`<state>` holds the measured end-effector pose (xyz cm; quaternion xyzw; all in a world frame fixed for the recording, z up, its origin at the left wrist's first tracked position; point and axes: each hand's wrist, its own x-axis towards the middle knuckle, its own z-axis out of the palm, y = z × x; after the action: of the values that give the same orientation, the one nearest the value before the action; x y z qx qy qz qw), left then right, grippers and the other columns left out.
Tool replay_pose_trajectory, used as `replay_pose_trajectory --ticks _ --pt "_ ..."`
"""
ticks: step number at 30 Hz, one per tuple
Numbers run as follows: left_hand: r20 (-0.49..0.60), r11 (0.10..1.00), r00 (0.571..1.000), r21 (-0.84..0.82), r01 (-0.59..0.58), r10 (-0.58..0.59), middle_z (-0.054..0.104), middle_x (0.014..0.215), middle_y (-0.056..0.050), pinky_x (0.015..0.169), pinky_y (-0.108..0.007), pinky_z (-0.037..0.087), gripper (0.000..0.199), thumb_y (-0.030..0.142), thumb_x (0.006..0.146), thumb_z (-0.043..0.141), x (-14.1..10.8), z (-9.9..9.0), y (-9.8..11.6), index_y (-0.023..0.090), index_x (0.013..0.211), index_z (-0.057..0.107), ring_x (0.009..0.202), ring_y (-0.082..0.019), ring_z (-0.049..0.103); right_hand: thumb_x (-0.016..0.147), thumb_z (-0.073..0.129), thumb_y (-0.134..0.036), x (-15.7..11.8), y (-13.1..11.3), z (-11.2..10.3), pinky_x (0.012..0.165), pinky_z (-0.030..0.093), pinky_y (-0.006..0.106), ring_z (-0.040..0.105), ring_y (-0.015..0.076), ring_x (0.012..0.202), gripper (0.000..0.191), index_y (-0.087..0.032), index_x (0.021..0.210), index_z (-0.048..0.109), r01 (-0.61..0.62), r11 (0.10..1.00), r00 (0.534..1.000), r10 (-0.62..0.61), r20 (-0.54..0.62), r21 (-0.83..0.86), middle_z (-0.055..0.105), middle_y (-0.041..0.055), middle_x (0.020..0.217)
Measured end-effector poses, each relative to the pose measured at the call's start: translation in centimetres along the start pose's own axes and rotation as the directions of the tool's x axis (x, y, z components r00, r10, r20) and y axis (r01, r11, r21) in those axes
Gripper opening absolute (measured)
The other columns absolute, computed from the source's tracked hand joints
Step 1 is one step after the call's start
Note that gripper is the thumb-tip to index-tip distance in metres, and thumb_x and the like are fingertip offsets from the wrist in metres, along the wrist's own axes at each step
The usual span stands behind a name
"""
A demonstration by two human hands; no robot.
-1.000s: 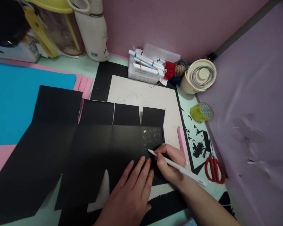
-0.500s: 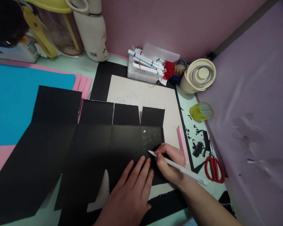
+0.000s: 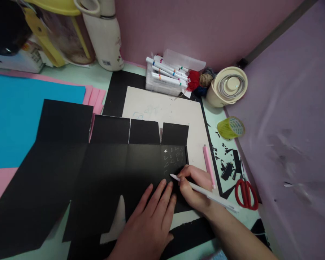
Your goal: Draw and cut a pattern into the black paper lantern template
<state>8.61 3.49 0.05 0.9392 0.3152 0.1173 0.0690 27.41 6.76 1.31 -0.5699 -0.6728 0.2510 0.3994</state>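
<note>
My left hand lies flat with fingers stretched out on a large folded sheet of black card, beside its right-hand panel. In my right hand a white pen is pinched, its tip on or just above the card near my left fingertips. Several small triangle outlines are drawn in pale lines on that panel, and a small white star shape shows at its upper left. Flaps with slits between them run along the card's far edge.
A pink pen-shaped cutter, red-handled scissors and black scraps lie to the right. Behind stand a clear box of markers, yarn balls, a cream container, yellow-green tape and a white bottle. Blue paper is at left.
A short pale line near the pen tip shows a little more clearly. Both hands stay almost in place; the whole view has shifted very slightly.
</note>
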Motion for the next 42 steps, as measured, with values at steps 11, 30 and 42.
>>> replay_pose_trajectory --ticks 11,30,42 --pt "0.017 1.0 1.0 -0.006 -0.001 0.001 0.042 0.151 -0.012 0.113 -0.045 0.028 0.067 0.06 0.087 0.055 -0.17 0.16 0.09 0.015 0.136 0.052 0.145 -0.029 0.025 0.081 0.051 -0.01 -0.55 0.2 0.0 0.052 0.046 0.029 0.057 0.0149 0.056 0.013 -0.02 0.079 0.059 0.123 0.985 0.971 -0.096 -0.219 0.117 0.059 0.001 0.064" --pt "0.017 1.0 1.0 0.019 0.004 -0.004 0.042 0.151 -0.011 0.115 -0.043 0.022 0.071 0.06 0.087 0.054 -0.01 -0.24 0.04 0.014 0.14 0.048 0.145 -0.027 0.023 0.082 0.054 -0.008 0.05 0.11 0.23 0.057 0.048 0.027 0.058 0.0133 0.061 0.013 -0.02 0.085 0.059 0.189 0.98 0.979 -0.193 0.062 0.055 0.064 0.0022 0.072" --pt "-0.004 1.0 1.0 0.023 0.005 -0.005 0.047 0.147 -0.01 0.115 -0.043 0.019 0.066 0.06 0.088 0.053 0.14 -0.35 0.01 0.015 0.136 0.052 0.143 -0.027 0.027 0.081 0.055 -0.006 0.12 0.2 0.25 0.058 0.046 0.027 0.055 0.0127 0.062 0.014 -0.019 0.087 0.058 0.173 0.981 0.979 -0.181 0.096 0.087 0.063 0.0022 0.073"
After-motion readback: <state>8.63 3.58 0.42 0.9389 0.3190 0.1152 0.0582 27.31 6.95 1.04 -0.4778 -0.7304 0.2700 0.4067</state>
